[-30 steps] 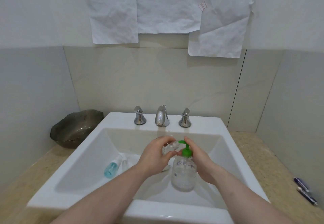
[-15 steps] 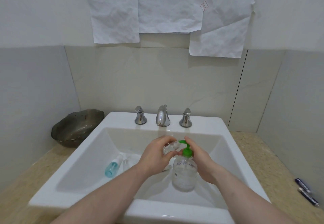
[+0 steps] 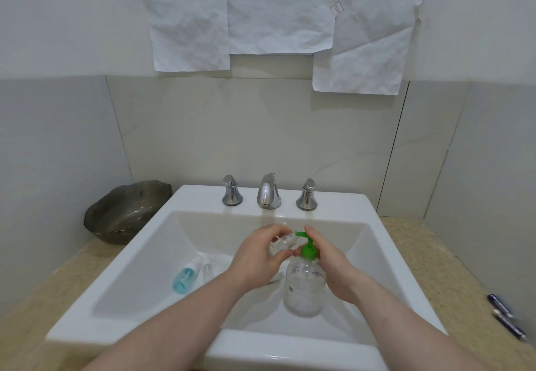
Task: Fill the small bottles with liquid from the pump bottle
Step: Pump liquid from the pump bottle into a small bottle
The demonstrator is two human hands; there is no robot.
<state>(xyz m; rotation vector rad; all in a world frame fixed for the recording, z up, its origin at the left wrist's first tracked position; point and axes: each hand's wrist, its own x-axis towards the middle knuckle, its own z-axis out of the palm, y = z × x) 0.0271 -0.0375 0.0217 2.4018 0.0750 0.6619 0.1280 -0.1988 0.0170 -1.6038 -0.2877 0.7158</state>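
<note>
The left hand (image 3: pixel 255 257) curls round a small clear bottle (image 3: pixel 280 244), holding it tilted with its mouth up against the green pump (image 3: pixel 308 247) nozzle. The right hand (image 3: pixel 333 269) lies against the right side of the pump bottle (image 3: pixel 304 289), fingers straight, the tips up by the pump head; whether they press it down cannot be told. The pump bottle stands upright in the sink (image 3: pixel 145 272), right of middle, with bare basin floor to its left and front. Its clear wall carries faint purplish writing and a small label, neither readable.

A blue bottle (image 3: pixel 185 276) lies on its side on the basin's left slope, a second clear one (image 3: pixel 207 269) just beside it, hard to make out. Behind the basin stand the tap (image 3: pixel 268 192) and two handles. A dark bowl (image 3: pixel 127 211) sits on the counter by the left wall. Two pens (image 3: pixel 506 317) lie near the right edge. Crumpled paper sheets (image 3: pixel 281 10) hang on the wall, one with a small red stamp, illegible.
</note>
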